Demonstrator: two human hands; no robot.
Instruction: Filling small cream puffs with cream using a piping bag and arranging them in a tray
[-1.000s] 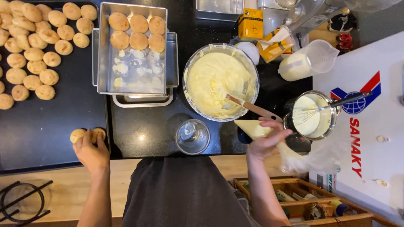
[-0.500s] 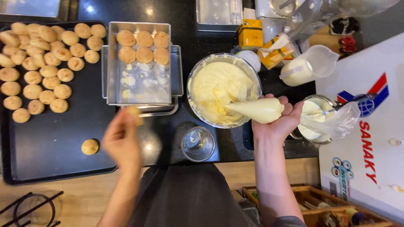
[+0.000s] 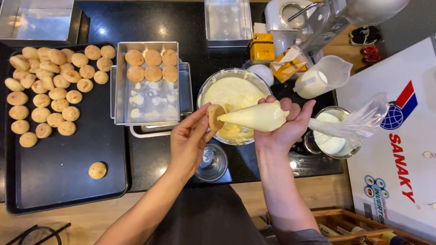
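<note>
The left hand's [image 3: 188, 143] fingers [image 3: 200, 115] pinch a small round puff [image 3: 214, 117], held up above the cream bowl [image 3: 234, 97]. The right hand [image 3: 284, 124] is clenched around a cream-filled piping bag [image 3: 259, 117], its tip touching the puff. More puffs lie on the dark tray [image 3: 63, 181] and in the metal pan [image 3: 147, 95] on the desk [image 3: 181, 27].

My left hand [image 3: 188, 143] and right hand [image 3: 284, 124] are bare, no gloves, rings or watch on either. Both forearms are uncovered up to the elbows. A grey sleeve [image 3: 302, 237] edge shows at my right upper arm. I wear a dark apron [image 3: 206, 218] over my front.
</note>
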